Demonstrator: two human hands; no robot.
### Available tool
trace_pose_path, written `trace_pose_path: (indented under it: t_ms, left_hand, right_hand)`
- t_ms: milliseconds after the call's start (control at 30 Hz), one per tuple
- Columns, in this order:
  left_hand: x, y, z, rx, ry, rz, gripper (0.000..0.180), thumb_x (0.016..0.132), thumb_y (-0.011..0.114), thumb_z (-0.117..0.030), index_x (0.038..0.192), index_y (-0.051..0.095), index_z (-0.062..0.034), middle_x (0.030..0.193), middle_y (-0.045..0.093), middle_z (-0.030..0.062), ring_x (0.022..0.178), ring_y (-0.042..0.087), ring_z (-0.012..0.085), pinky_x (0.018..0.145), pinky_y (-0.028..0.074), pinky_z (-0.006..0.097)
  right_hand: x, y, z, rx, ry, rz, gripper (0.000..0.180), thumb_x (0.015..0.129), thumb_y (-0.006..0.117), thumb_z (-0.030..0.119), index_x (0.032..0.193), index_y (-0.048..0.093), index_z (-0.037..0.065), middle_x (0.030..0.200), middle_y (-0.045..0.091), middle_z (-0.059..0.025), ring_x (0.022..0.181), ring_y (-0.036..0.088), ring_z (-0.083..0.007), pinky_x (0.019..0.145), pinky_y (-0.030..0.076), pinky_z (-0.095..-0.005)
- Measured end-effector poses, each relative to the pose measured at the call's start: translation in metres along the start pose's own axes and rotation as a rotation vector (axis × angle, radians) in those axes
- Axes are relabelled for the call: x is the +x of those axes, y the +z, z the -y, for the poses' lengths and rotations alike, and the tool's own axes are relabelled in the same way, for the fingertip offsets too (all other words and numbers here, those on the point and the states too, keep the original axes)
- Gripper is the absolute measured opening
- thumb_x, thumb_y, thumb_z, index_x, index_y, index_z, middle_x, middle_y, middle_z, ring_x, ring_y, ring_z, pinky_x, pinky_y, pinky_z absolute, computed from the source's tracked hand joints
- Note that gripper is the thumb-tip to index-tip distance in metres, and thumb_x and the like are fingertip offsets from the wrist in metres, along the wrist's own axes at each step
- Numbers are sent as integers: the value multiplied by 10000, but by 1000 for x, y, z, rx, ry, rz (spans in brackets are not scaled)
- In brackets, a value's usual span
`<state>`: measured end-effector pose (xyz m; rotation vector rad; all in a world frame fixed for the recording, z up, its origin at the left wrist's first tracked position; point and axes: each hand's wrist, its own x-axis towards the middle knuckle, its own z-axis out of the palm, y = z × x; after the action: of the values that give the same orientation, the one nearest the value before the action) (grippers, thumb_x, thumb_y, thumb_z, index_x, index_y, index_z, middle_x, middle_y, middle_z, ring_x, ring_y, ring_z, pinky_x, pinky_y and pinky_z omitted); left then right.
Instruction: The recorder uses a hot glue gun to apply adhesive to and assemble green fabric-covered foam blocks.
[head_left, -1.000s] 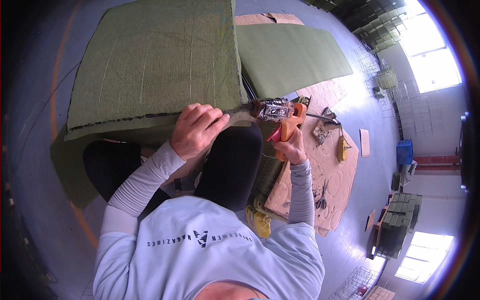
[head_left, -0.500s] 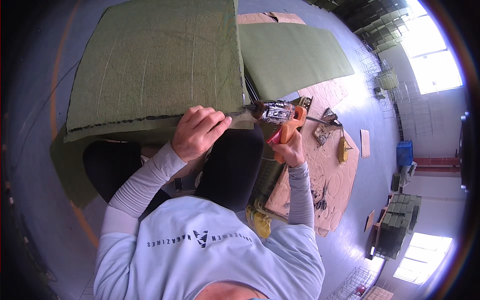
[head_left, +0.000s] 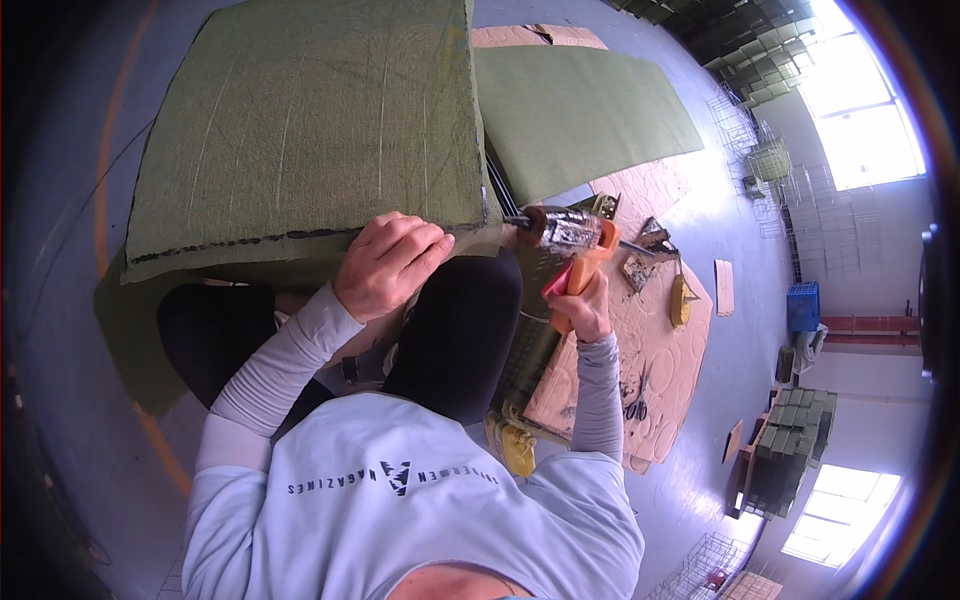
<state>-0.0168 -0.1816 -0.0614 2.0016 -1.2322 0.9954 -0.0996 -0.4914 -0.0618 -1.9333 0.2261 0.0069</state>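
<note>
One mat (head_left: 310, 130) is apparently being glued: left hand (head_left: 385, 268) gripping its edge (head_left: 215, 256), right hand (head_left: 582, 302) gripping glue gun (head_left: 565, 228); next move is likely requiring pressing.

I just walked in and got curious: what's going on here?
A person's right hand grips a glue gun with an orange handle, its nozzle near the close right corner of a green panel. The left hand is at the panel's near edge. A dark line runs along that edge. Scissors lie on cardboard to the right.
</note>
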Motion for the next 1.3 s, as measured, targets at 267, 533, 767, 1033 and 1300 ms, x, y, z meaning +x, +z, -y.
trace_pose_path:
  t_ms: [267,533,767,1033,1300]
  left_hand:
    - [-2,2,-2,24,-11,-29,244,765,723,-64,1004,689,-28,989,597,51,916,588,211,808,510,371]
    - [-1,2,-1,3,-17,-44,212,781,716,-61,987,686,-24,966,587,49,891,583,204,779,508,361]
    - [-1,3,-2,-4,-15,-44,201,782,720,-60,974,683,-8,957,584,47,883,582,201,768,503,357]
    - [-3,2,-1,-23,-22,-36,210,794,707,-74,989,687,0,963,584,51,899,585,196,808,496,362]
    - [-3,1,-2,-13,-14,-32,208,798,699,-70,992,687,4,969,584,52,905,584,196,819,497,364]
  right_hand:
    - [24,15,-8,-40,-55,41,255,610,717,8,827,584,22,765,598,-3,669,558,-101,614,471,-269]
    - [46,24,-5,-116,-129,-63,314,610,751,34,884,603,-7,762,615,-17,666,579,-115,632,499,-280]
    - [71,26,2,-197,-149,-102,306,610,749,51,883,626,-12,755,644,-42,658,601,-131,646,515,-302]
    - [104,32,5,-326,-188,-184,287,637,713,106,879,626,-21,709,642,-88,637,624,-169,635,519,-335]
    - [96,30,5,-236,-170,-128,267,633,713,80,869,641,-21,716,644,-70,632,619,-155,625,516,-319]
